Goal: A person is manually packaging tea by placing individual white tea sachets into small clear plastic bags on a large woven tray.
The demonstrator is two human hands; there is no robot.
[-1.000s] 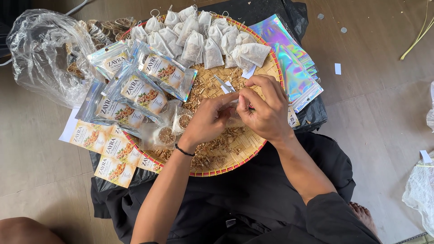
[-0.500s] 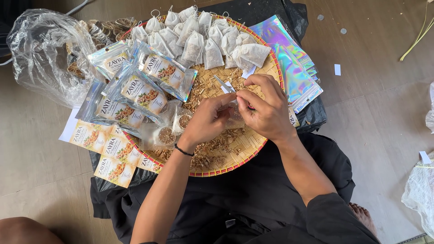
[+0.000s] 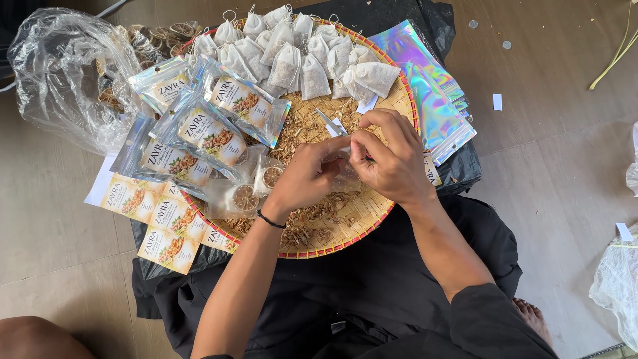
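Since the earlier frames, both hands have stayed together over the tray point(image 3: 399, 100), barely shifted. Head view: left hand point(image 3: 307, 178) and right hand point(image 3: 392, 158) meet, fingers point(image 3: 362, 143) pinching a small clear pouch point(image 3: 345, 174) between them above the loose dried herbs point(image 3: 312, 219). Pouch: transparent, crumpled, largely hidden. White sachets point(image 3: 292, 63) lie beyond; printed packets point(image 3: 206, 133) lie left.

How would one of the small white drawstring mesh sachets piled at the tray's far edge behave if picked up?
The white mesh sachets look soft and bulging, so probably floppy and light. Lying slumped flat on the woven round tray, they seem unlikely to roll. Their thin strings could snag neighbours.
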